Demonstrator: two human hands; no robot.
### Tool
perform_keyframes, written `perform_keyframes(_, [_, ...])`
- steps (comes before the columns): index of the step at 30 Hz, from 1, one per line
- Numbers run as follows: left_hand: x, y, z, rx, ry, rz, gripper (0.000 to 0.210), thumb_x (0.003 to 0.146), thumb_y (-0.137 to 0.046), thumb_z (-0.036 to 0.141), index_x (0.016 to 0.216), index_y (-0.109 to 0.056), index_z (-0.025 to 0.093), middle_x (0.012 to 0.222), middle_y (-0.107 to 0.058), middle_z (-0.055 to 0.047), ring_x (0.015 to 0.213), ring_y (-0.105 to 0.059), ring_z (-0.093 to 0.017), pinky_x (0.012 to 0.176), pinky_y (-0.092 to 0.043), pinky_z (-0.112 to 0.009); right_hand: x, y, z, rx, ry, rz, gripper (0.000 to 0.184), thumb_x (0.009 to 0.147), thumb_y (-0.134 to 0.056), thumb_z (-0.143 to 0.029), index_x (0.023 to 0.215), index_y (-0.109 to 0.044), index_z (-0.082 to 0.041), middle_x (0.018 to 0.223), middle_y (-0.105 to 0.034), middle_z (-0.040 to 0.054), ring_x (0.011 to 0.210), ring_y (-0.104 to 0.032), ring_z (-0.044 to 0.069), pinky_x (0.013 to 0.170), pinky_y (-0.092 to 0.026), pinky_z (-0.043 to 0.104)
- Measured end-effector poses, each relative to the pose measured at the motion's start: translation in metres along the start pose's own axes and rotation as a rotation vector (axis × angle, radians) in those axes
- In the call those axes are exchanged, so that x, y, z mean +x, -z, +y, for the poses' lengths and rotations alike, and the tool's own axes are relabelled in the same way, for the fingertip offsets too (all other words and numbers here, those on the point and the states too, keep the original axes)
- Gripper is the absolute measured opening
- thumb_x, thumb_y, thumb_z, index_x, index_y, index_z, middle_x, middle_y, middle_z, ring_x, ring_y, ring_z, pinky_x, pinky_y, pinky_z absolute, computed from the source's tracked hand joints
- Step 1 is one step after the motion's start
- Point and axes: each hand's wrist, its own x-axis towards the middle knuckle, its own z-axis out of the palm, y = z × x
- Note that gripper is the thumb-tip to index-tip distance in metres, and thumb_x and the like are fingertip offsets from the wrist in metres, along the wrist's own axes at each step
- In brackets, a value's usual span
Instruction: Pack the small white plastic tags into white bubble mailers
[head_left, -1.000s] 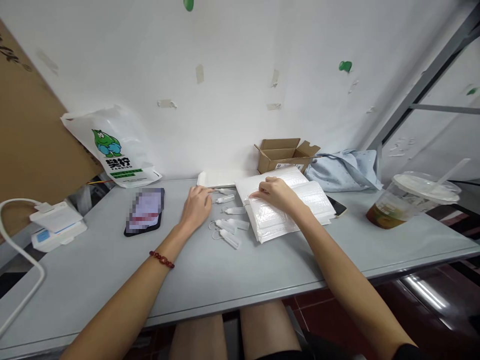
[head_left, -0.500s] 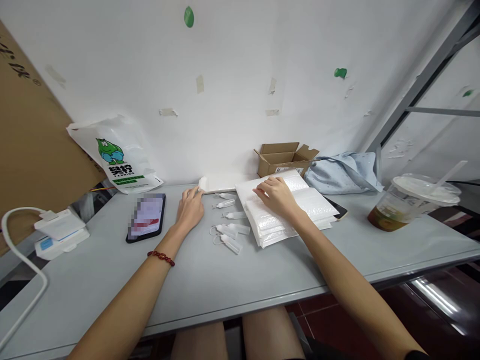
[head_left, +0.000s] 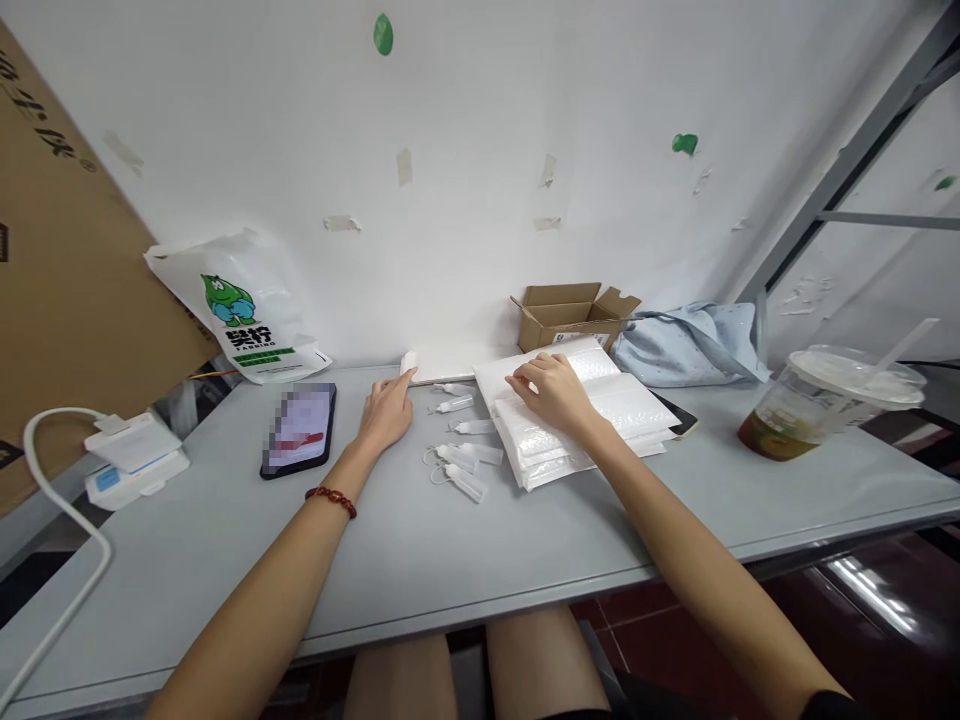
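Observation:
My left hand (head_left: 385, 413) stretches its index finger to the near left end of a flat white object (head_left: 442, 366) lying against the wall; the other fingers are partly bent. A red bead bracelet (head_left: 331, 500) circles that wrist. My right hand (head_left: 555, 388) rests on a stack of white bubble mailers (head_left: 589, 430), fingers loosely curled and slightly apart, with nothing visible in them. Between my hands lie several small clear plastic bottles (head_left: 465, 482), some with thin loops. The right ones are partly against the mailers' edge.
A phone (head_left: 300, 430) lies left of my left hand. Behind it leans a printed white bag (head_left: 244, 310). White chargers with a cable (head_left: 135, 455) sit far left. An open cardboard box (head_left: 570, 318), a light blue cloth bag (head_left: 686, 345) and a lidded drink cup (head_left: 810, 400) are rightward.
My left hand has shifted slightly, and its index finger now points out toward the white object. My right hand stays on the mailers. The whole view has moved a little.

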Motion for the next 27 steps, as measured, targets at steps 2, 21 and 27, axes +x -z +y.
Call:
perform_keyframes(2, [0.004, -0.004, -0.003, 0.014, 0.037, -0.014, 0.053, 0.083, -0.036, 0.017, 0.134, -0.049, 0.019, 0.134, -0.055, -0.011, 0.121, -0.044, -0.036, 0.095, -0.039, -0.052, 0.000, 0.000, -0.001, -0.007, -0.013, -0.026, 0.029, 0.093, -0.050, -0.025, 0.067, -0.058, -0.017, 0.069, -0.067, 0.0037, 0.076, -0.056, 0.018, 0.074, -0.029, 0.031])
perform_keyframes(21, [0.009, 0.024, -0.005, -1.320, 0.690, 0.410, 0.024, 0.064, -0.067, 0.004, 0.085, -0.058, 0.013, 0.071, -0.062, -0.002, 0.063, -0.062, -0.012, 0.068, -0.057, -0.030, -0.001, 0.000, -0.003, 0.029, -0.015, -0.010, 0.028, 0.093, -0.049, -0.025, 0.068, -0.057, -0.018, 0.071, -0.067, 0.0040, 0.076, -0.056, 0.018, 0.075, -0.030, 0.032])
perform_keyframes(27, [0.003, 0.019, 0.005, -1.293, 0.608, 0.033, 0.006, 0.068, -0.062, 0.008, 0.074, -0.063, 0.006, 0.069, -0.067, -0.012, 0.056, -0.065, -0.018, 0.052, -0.056, -0.028, -0.001, 0.000, -0.003, 0.032, -0.017, -0.009, 0.029, 0.093, -0.049, -0.025, 0.065, -0.056, -0.018, 0.071, -0.067, 0.0042, 0.076, -0.056, 0.019, 0.074, -0.031, 0.032])
